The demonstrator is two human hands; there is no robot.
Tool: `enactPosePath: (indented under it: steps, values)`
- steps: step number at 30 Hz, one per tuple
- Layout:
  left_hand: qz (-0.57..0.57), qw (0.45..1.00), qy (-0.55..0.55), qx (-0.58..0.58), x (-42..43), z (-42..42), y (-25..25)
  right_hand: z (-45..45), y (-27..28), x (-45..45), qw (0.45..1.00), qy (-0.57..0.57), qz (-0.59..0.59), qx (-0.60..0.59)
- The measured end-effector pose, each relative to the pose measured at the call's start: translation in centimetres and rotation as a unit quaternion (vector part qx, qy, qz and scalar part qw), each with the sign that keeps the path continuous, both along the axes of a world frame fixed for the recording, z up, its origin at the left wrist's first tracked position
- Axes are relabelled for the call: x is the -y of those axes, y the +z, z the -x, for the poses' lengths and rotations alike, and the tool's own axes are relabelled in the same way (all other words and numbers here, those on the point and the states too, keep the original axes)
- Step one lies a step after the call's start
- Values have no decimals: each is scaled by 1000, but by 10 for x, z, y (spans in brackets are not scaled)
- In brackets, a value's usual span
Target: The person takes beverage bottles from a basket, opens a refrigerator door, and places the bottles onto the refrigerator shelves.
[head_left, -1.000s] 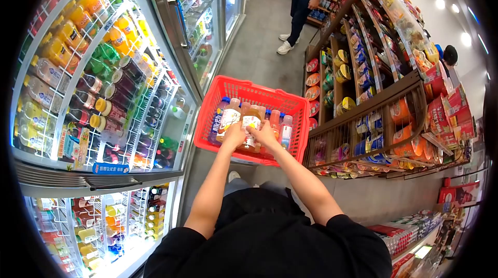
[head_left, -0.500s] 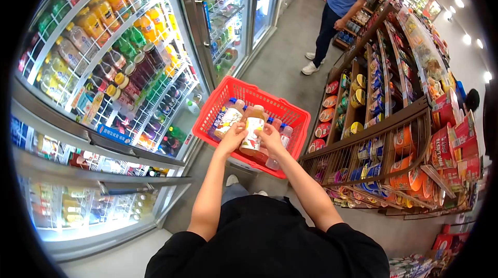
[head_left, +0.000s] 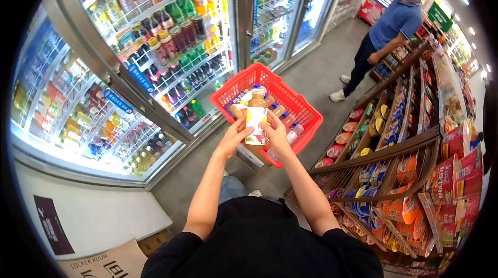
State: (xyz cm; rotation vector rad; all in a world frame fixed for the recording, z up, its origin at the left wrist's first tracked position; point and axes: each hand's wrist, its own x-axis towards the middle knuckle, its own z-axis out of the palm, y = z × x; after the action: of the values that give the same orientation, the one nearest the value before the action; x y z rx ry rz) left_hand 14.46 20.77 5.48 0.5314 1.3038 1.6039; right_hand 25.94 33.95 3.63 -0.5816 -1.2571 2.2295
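A bottle of brown drink [head_left: 256, 101] with a white, red and yellow label is held between my two hands, its cap end pointing away from me. My left hand [head_left: 234, 137] grips its left side, and my right hand [head_left: 276, 131] has its fingers on the right side. Just beneath is a red plastic shopping basket [head_left: 306, 106] with slotted walls. Several bottles lie in it, among them a clear one with pinkish contents [head_left: 294, 134] on the right. My hands and the held bottle hide part of the basket's contents.
Glass-fronted drink fridges [head_left: 171, 34] line the left side. A snack shelf [head_left: 384, 174] with packets and tubs stands close on the right. Farther down the aisle stands a person in a blue shirt [head_left: 397, 21]. At lower left is a white counter [head_left: 104, 210] beside a paper bag [head_left: 106, 262].
My view has turned, so the basket and fridges appear farther right. The held bottle has been lifted and turned more upright in both hands. The person in blue also appears farther right.
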Motion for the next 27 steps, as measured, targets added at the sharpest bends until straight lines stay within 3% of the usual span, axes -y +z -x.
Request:
enactPosePath:
  steps: [8, 16, 27]
  values:
    - [-28, 990, 137, -33, 56, 9, -3, 40, 21, 36, 984, 122, -130, -2]
    - [-69, 958, 277, -37, 144, 42, 9, 106, 39, 106, 951, 276, -139, -19]
    - [-67, 925, 360, -99, 250, 79, 12, 183, 36, 207, 916, 380, -124, -38]
